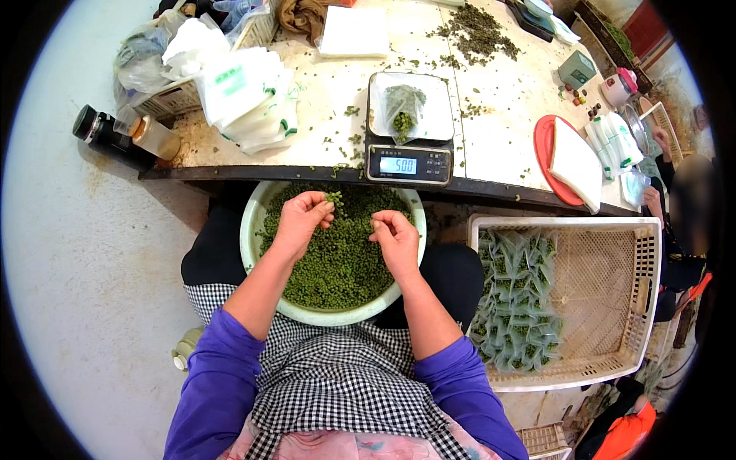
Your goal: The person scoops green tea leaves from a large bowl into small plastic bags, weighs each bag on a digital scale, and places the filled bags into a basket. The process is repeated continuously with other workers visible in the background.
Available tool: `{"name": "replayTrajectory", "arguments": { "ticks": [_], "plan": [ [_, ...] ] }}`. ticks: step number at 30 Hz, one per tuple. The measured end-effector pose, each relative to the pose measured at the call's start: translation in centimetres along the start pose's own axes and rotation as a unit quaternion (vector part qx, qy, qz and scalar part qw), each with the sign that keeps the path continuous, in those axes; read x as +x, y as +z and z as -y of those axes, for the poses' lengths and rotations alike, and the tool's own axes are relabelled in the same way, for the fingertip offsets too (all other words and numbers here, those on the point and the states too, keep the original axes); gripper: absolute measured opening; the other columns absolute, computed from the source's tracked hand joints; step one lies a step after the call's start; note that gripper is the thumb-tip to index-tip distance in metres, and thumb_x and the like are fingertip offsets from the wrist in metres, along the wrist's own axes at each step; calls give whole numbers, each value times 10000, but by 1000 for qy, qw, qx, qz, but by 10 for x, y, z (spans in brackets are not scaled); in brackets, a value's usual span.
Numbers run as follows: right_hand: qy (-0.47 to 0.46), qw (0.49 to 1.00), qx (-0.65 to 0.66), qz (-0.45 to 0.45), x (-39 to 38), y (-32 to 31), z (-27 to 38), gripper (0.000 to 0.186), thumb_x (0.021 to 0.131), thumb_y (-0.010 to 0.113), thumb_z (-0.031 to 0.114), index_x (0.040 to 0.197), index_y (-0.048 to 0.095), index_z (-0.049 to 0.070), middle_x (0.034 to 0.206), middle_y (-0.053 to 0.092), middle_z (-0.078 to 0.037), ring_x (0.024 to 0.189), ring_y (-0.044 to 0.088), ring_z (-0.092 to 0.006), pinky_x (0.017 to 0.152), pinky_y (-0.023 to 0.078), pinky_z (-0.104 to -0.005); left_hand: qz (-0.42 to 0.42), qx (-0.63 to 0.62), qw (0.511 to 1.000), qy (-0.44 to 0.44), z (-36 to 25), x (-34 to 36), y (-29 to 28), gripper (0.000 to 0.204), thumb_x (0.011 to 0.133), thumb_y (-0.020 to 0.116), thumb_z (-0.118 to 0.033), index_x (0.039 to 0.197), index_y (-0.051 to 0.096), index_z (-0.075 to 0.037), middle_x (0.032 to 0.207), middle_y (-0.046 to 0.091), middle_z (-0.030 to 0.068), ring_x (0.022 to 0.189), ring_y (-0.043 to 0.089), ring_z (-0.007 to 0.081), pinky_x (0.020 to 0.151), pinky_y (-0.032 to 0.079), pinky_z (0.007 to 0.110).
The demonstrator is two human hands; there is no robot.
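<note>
A white basin [249,253], filled with small round green berries [337,264], rests on my lap. Over its far left part, my left hand [300,218] pinches a small sprig of green berries [335,198]. My right hand [397,244] hovers above the basin's right side with thumb and fingertips pressed together; whatever they hold, if anything, is too small to name. Beyond the basin, a digital scale [410,165] with a lit display stands at the table edge. On its pan lies a clear plastic bag [404,107] with some green berries inside.
At my right, a plastic crate [598,307] holds rows of filled bags [515,299]. White bags [249,100], a dark bottle [111,138] and a jar [156,138] crowd the table's left. A red tray [546,157] lies right. Another person's hand [653,203] shows at far right.
</note>
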State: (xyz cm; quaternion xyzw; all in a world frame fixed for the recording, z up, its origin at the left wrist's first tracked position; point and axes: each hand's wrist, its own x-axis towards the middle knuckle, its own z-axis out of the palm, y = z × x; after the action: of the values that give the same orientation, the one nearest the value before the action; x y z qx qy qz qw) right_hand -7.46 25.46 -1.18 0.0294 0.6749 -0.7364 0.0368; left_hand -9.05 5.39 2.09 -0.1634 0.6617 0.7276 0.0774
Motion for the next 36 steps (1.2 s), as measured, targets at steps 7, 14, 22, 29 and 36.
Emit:
{"name": "replayTrajectory", "arguments": {
  "ticks": [7,14,22,29,36],
  "plan": [
    [1,1000,7,12,0,0,-4,100,904,617,26,989,657,-10,784,653,-24,650,622,-84,593,516,-245,-24,87,974,209,-64,11,66,161,887,650,10,1047,667,15,927,665,54,776,640,119,703,535,250],
    [26,998,-36,49,-1,0,-7,134,899,637,63,1010,661,-9,818,676,-69,697,641,-125,633,523,-282,-150,426,693,561,-101,65,114,152,758,712,10,906,691,-18,1155,603,129,1112,559,317,963,448,427],
    [8,991,-114,76,-1,-1,1,134,905,638,72,1014,658,-4,842,671,-98,736,657,-162,646,520,-316,-149,561,656,483,-99,74,122,179,778,669,-45,956,692,-41,1225,589,130,1178,537,333,1018,402,468],
    [-1,999,50,-13,-3,-8,22,113,940,600,42,1030,639,-13,870,656,-30,690,623,-88,640,509,-231,-148,394,821,387,-70,18,68,204,792,670,-28,990,691,-70,1119,619,125,1053,582,314,908,464,402],
    [-16,988,114,-107,8,-23,24,110,943,607,48,1039,632,1,897,668,-43,656,595,-78,610,484,-214,45,541,813,210,21,-29,60,222,721,799,-232,847,708,-74,929,637,91,920,582,309,826,481,419]
  ]
}}
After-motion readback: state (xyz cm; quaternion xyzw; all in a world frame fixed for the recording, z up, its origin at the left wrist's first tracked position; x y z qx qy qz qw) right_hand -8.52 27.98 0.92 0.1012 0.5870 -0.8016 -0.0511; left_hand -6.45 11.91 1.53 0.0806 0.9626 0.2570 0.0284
